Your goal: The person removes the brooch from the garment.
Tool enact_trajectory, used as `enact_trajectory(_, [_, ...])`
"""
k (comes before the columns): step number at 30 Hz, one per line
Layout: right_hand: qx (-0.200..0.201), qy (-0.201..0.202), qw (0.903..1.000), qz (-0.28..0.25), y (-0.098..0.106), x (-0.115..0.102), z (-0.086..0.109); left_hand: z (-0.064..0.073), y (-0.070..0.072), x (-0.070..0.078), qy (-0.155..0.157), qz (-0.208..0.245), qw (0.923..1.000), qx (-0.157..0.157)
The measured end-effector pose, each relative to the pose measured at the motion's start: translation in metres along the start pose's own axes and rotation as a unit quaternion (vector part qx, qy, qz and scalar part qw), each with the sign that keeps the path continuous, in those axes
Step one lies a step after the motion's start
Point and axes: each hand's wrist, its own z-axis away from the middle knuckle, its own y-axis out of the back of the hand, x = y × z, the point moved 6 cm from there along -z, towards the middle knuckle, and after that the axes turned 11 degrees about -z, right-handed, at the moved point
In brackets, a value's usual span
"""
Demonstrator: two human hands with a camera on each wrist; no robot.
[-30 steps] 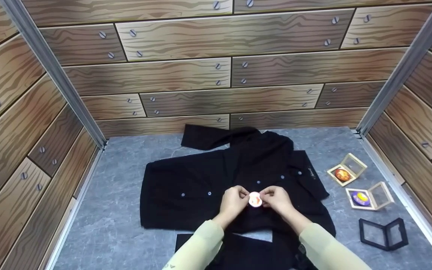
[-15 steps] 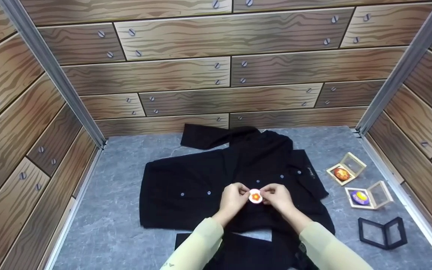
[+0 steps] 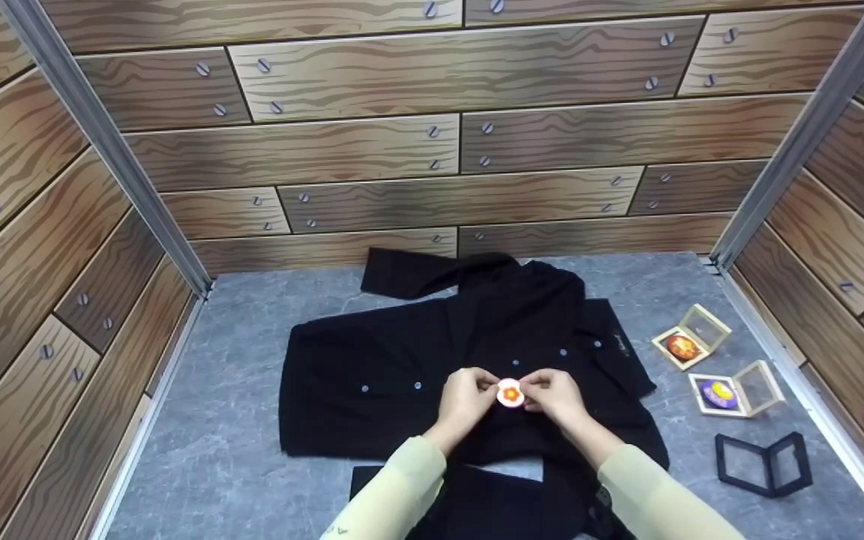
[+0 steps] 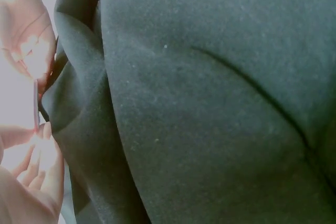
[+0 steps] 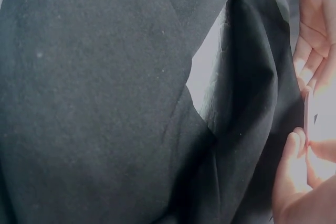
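A small round badge, white and pink-edged with an orange flower on its face, is held between both hands over the black garment. My left hand pinches its left edge between thumb and fingers. On the opposite edge, my right hand pinches it the same way. The left wrist view catches the badge edge-on as a thin strip between bright fingertips. In the right wrist view the badge is likewise a thin edge, with dark cloth filling most of the picture.
The garment spreads across the grey tabletop, one sleeve toward the back. Along the right lie an open wooden case with an orange badge, another with a purple-and-yellow badge, and an open black frame. Wood-patterned panels enclose the space.
The badge has tilted and risen slightly between the fingers, so its orange flower now shows fully. Both hands keep their pinch, having shifted very little.
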Motion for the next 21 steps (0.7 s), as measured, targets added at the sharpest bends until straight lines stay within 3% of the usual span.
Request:
enact_trajectory(14, [0.023, -0.009, 0.9989, -0.04, -0.001, -0.003, 0.004, 0.0055, 0.0003, 0.0033, -0.027, -0.028, 0.9992, -0.006])
enact_trajectory(21, [0.013, -0.031, 0.998, -0.054, 0.0008, -0.0006, 0.0024, 0.0056, -0.0017, 0.0033, -0.044, -0.007, 0.9988, -0.021])
